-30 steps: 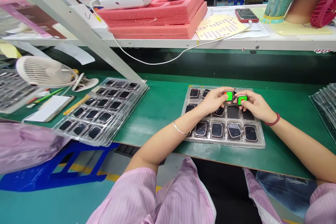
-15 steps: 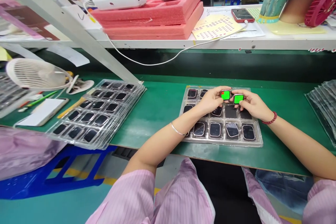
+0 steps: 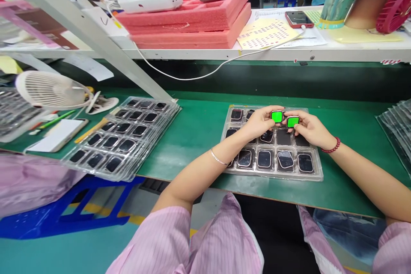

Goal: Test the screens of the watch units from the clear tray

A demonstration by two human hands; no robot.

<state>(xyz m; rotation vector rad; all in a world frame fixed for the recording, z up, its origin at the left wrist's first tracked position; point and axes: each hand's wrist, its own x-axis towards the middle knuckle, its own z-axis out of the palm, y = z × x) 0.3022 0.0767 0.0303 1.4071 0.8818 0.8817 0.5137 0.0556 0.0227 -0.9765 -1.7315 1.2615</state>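
My left hand (image 3: 263, 119) pinches a smartwatch body (image 3: 276, 116) between thumb and fingers, its screen lit solid green. Close beside it, my right hand (image 3: 308, 127) grips a second smartwatch body (image 3: 292, 122), also glowing green, with the thumb at its lower edge. Both are held just above a clear plastic tray (image 3: 272, 174) on the green bench. Dark-screened watches lie in the tray's compartments, such as the watch (image 3: 305, 163) at the near right corner; the one beside it sits askew. My hands and left forearm hide part of the tray.
Stacked trays of watches (image 3: 112, 142) stand to the left, near a white fan (image 3: 51, 90) and a white phone-like slab (image 3: 58, 135). More clear trays (image 3: 398, 132) are at the right edge. Above, a shelf (image 3: 205, 54) carries pink foam (image 3: 183, 30), and a white cable (image 3: 184, 78) droops from it.
The left watch's screen went from green with a small red patch to all green. Both hands keep their hold. The view has shifted slightly, and a person's hand now appears in the background.
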